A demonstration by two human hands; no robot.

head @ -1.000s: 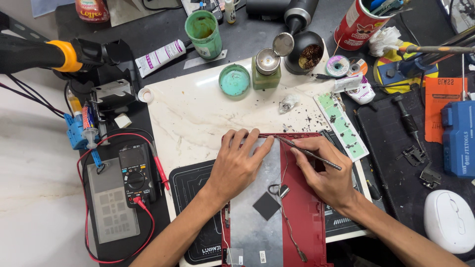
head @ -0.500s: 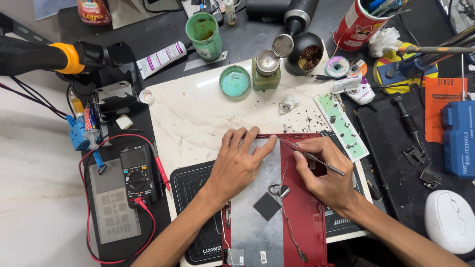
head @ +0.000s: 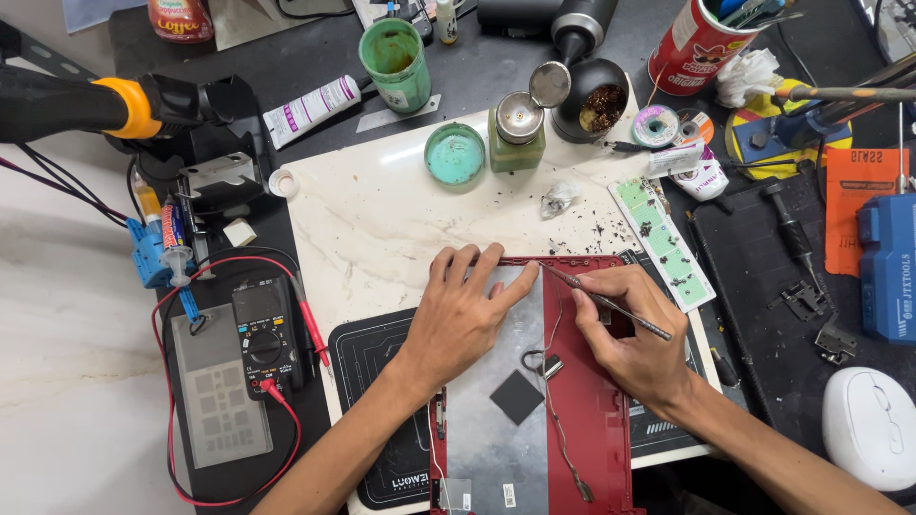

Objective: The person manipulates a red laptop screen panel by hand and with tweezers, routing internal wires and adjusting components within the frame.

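A red device back cover [head: 592,420] with a silver foil sheet [head: 496,429] and a small black square pad lies on the white marble slab [head: 372,219]. My left hand [head: 463,310] rests flat on the foil near the cover's top edge, fingers spread. My right hand [head: 634,329] grips thin metal tweezers [head: 611,305], their tip touching the cover's top edge beside my left fingertips. A thin cable [head: 553,381] runs down the red part.
A multimeter [head: 262,334] with red leads sits at the left. A green cup [head: 396,52], green lid [head: 455,153], bottle [head: 515,129], red can [head: 697,43], green strip [head: 663,238], blue case [head: 887,267] and white mouse [head: 873,424] surround the slab.
My right hand and the tweezers have shifted slightly; the tip stays at the cover's top edge. My left hand has not moved.
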